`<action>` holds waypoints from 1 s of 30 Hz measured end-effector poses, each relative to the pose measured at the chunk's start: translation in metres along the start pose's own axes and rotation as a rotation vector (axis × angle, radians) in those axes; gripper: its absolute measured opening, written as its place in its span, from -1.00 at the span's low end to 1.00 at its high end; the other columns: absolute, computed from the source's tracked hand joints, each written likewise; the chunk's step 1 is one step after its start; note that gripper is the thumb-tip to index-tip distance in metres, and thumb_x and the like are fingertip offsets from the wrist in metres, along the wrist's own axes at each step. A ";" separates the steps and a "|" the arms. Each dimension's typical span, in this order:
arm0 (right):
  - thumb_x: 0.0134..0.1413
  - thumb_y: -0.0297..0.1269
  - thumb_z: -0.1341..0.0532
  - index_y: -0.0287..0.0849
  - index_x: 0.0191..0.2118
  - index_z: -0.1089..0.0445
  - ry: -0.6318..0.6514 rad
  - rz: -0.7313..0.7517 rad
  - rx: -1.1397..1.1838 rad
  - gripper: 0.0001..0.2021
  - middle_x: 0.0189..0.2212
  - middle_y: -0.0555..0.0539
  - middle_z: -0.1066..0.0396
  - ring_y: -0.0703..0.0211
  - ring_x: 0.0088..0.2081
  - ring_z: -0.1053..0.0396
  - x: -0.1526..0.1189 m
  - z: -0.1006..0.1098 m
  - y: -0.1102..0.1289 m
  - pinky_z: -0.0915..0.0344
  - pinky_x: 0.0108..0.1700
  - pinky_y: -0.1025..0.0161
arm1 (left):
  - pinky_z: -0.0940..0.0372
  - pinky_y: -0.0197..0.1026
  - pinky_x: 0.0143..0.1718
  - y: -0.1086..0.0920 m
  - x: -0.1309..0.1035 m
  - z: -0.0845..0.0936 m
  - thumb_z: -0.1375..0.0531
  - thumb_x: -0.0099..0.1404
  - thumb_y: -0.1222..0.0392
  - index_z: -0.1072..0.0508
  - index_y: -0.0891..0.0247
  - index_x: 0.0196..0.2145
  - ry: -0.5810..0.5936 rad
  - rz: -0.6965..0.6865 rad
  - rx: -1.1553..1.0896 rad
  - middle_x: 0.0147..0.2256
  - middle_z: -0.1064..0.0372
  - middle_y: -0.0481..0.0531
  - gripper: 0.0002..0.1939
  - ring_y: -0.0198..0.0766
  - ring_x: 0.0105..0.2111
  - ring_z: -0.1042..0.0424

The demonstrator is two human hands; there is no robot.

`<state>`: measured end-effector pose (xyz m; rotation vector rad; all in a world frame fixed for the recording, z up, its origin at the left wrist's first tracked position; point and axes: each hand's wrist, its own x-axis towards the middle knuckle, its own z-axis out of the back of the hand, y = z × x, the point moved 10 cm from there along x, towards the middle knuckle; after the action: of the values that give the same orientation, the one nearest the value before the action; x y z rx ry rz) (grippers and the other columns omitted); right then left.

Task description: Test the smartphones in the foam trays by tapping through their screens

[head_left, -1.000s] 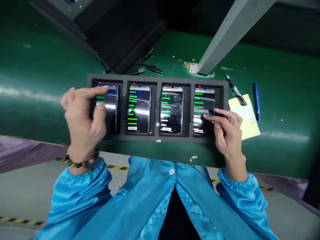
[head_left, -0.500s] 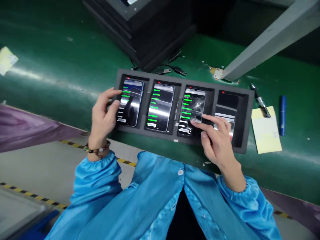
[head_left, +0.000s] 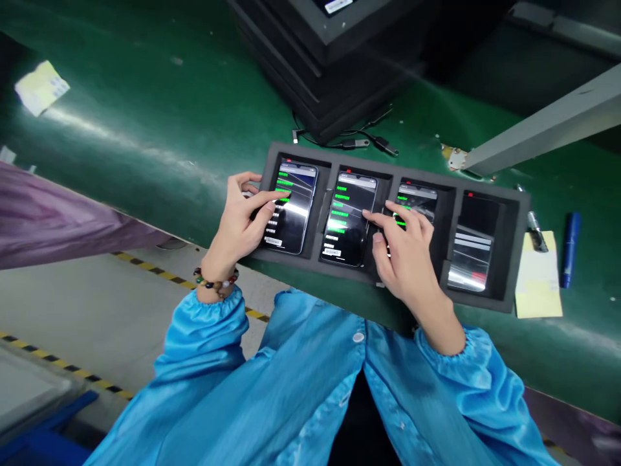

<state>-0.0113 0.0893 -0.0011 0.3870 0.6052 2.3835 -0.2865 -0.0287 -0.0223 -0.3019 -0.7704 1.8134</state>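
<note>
A dark foam tray [head_left: 521,252] has several compartments, each with a phone lying in it. My left hand [head_left: 245,217] is at the tray's left end, its index finger extended over the screen of the leftmost phone [head_left: 294,220]. My right hand [head_left: 405,249] has its fingers apart, with the index fingertip at the right side of the second phone [head_left: 352,226]. It partly covers the third phone [head_left: 424,197]. Green and white lines show on these three screens. The rightmost phone [head_left: 470,259] shows white bars and a red patch. Neither hand holds anything.
Black foam trays [head_left: 310,71] are stacked behind, with cables [head_left: 359,143] beside them. A grey metal post [head_left: 543,123] rises at right, near a blue marker [head_left: 571,249], a black pen [head_left: 536,233] and yellow notes [head_left: 538,278]. Another yellow paper [head_left: 43,88] lies far left.
The view has shifted, so the tray appears further right. My right hand has moved from the third phone to the second. My left index finger has reached further over the leftmost screen, whose lines have changed.
</note>
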 end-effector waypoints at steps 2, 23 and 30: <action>0.53 -0.32 -0.01 -0.02 0.33 -0.39 0.004 -0.007 -0.006 -0.59 0.22 -0.17 -0.58 -0.17 0.49 -0.25 0.002 0.000 0.000 -0.03 0.50 -0.34 | -0.36 0.27 0.37 0.002 0.005 -0.002 -0.08 0.61 0.02 -0.66 -0.02 0.18 -0.001 -0.004 0.005 0.22 -0.20 0.17 -0.60 -0.02 0.12 -0.40; 0.50 -0.33 -0.05 0.10 0.28 -0.48 -0.061 0.081 0.052 -0.59 0.18 -0.10 -0.60 -0.17 0.39 -0.40 -0.030 0.021 0.007 -0.10 0.47 -0.32 | -0.49 0.05 0.04 0.025 0.010 -0.004 -0.19 0.53 -0.15 -0.43 -0.01 0.35 -0.046 0.129 -0.163 0.14 -0.45 0.13 -0.48 -0.10 -0.07 -0.46; 0.50 -0.30 -0.09 0.11 0.27 -0.50 -0.111 0.027 0.075 -0.61 0.22 -0.12 -0.56 -0.21 0.38 -0.40 -0.041 0.029 -0.011 -0.12 0.44 -0.31 | -0.45 0.10 0.19 0.016 0.007 -0.005 -0.38 0.38 -0.31 -0.24 -0.04 0.51 0.153 0.003 -0.163 0.37 -0.25 0.24 -0.12 0.01 0.12 -0.41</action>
<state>0.0370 0.0801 0.0133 0.5591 0.6438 2.3513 -0.2986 -0.0237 -0.0349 -0.5420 -0.8110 1.7114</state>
